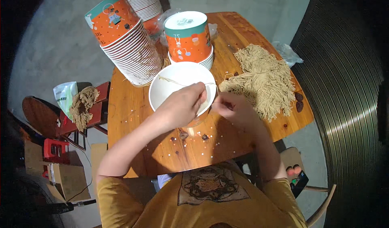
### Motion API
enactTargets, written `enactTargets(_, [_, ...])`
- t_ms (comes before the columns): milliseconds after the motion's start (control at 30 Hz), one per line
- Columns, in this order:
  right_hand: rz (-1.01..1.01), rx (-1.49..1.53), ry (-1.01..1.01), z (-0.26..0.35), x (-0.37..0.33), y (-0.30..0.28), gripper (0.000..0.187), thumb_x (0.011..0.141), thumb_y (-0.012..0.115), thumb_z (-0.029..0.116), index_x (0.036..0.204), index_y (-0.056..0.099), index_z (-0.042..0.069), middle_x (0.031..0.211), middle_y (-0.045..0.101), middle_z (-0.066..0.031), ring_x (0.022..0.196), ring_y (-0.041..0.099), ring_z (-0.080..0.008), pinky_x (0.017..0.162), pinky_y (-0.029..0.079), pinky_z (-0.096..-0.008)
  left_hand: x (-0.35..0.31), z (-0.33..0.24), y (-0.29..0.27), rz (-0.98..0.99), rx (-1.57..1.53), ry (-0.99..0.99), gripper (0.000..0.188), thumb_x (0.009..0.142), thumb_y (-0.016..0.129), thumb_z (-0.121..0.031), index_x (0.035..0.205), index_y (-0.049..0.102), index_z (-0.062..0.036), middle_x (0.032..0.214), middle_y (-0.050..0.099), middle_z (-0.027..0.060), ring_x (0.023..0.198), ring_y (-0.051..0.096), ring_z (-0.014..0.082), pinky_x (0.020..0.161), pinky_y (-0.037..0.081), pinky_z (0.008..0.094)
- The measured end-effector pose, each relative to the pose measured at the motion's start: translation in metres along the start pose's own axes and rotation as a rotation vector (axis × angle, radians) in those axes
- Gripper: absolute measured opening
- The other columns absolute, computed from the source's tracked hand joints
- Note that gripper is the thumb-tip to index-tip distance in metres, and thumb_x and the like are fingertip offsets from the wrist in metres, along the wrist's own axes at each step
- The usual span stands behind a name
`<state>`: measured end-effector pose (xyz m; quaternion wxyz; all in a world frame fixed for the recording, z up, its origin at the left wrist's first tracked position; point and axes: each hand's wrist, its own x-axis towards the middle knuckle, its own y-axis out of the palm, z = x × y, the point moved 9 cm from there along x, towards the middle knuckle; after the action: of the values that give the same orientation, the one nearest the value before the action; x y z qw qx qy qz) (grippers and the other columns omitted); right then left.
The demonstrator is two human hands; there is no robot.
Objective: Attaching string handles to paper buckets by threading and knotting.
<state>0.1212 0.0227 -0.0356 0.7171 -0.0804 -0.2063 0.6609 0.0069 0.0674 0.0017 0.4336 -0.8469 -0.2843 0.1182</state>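
Note:
A paper bucket (168,92), white inside, lies with its mouth toward me on the near middle of the wooden table. A thin beige string (170,81) crosses its mouth toward the right rim. My left hand (184,105) is over the mouth with its fingers closed in a pinch at the string; the fingertips are partly hidden. Just outside the right rim, my right hand (235,109) has its fingers curled together; what they hold cannot be made out. A big heap of beige strings (265,80) lies right of the bucket.
Behind stand a tall leaning stack of orange-and-green paper buckets (125,45) and a shorter upside-down stack (188,41). White bits and dark knots dot the wooden table (190,155). A red bench (91,110) with a plastic bag is at left, a chair (322,203) at lower right.

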Motion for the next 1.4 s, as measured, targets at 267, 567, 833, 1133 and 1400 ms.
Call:
enactTargets(267, [0.112, -0.069, -0.041, 0.021, 0.009, -0.019, 0.018, 0.085, 0.061, 0.020, 0.085, 0.060, 0.003, 0.066, 0.055, -0.0049, 0.062, 0.051, -0.0101, 0.057, 0.042, -0.0274, -0.004, 0.013, -0.017, -0.168, -0.264, -0.147, 0.008, 0.098, 0.044, -0.012, 0.093, 0.045, -0.0056, 0.077, 0.056, 0.0061, 0.070, 0.053, 0.0118, 0.063, 0.043, 0.0269])
enactTargets(567, [0.166, -0.114, -0.290, 0.036, 0.013, 0.007, 0.013, 0.080, 0.065, 0.011, 0.075, 0.056, 0.003, 0.064, 0.054, -0.0051, 0.057, 0.052, -0.0160, 0.053, 0.040, -0.0303, 0.013, 0.014, -0.014, -0.287, -0.676, -0.084, 0.011, 0.098, 0.042, -0.012, 0.091, 0.045, -0.0036, 0.080, 0.058, 0.0038, 0.070, 0.051, 0.0093, 0.066, 0.044, 0.0240])
enactTargets(833, [0.202, -0.176, -0.258, 0.045, 0.005, -0.007, 0.012, 0.083, 0.063, 0.013, 0.080, 0.058, 0.002, 0.068, 0.056, -0.0050, 0.064, 0.054, -0.0121, 0.059, 0.043, -0.0286, 0.023, 0.020, 0.006, -0.166, -0.896, -0.180, 0.012, 0.099, 0.040, -0.018, 0.096, 0.044, -0.0068, 0.081, 0.057, 0.0037, 0.066, 0.050, 0.0078, 0.062, 0.042, 0.0214])
enactTargets(1133, [0.326, 0.082, -0.058, 0.038, 0.023, -0.026, 0.021, 0.089, 0.061, 0.025, 0.085, 0.060, 0.004, 0.071, 0.058, 0.0003, 0.067, 0.053, -0.0067, 0.060, 0.045, -0.0243, 0.030, 0.013, 0.024, -0.002, -0.957, -0.143, 0.012, 0.095, 0.051, -0.016, 0.099, 0.045, -0.0059, 0.079, 0.052, 0.0012, 0.066, 0.049, 0.0077, 0.063, 0.042, 0.0208])
enactTargets(1400, [0.367, 0.139, -0.129, 0.040, 0.044, -0.021, 0.021, 0.089, 0.061, 0.025, 0.084, 0.060, 0.005, 0.071, 0.056, 0.0038, 0.065, 0.050, -0.0044, 0.057, 0.041, -0.0208, 0.026, 0.015, 0.026, 0.074, -0.950, -0.205, 0.018, 0.092, 0.057, -0.016, 0.100, 0.051, -0.0015, 0.085, 0.057, 0.0029, 0.074, 0.053, 0.0081, 0.070, 0.044, 0.0206])
